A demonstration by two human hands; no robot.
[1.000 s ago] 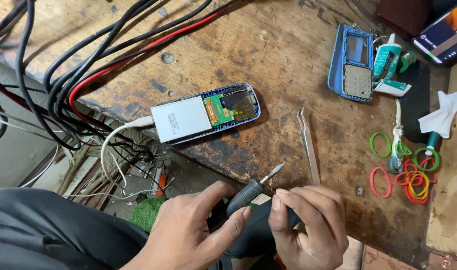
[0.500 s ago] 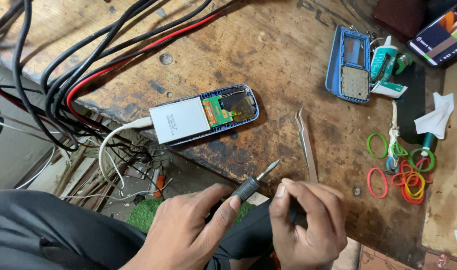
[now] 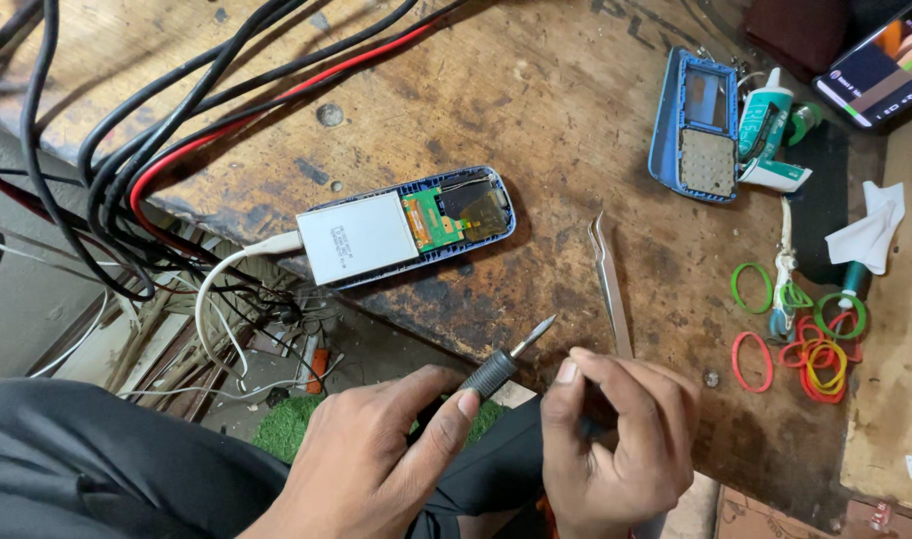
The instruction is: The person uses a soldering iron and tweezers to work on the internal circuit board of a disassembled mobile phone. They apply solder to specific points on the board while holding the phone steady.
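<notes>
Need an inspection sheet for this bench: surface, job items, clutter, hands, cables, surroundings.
Surface: worn, stained wooden bench, dark patches.
Job's things: screwdriver with black ribbed grip, tip pointing up and right; opened phone lying flat, circuit board exposed, white cable plugged in.
Clutter: tweezers; blue phone cover; small tube; coloured rubber bands; white tissue; lit phone at the top right edge.
Hands: left hand fingers on the screwdriver grip; right hand closed round its rear end.
Cables: black and red bundle crossing the bench's left end.
Surroundings: dark trousers, loose wires and green matting below the bench edge.
</notes>
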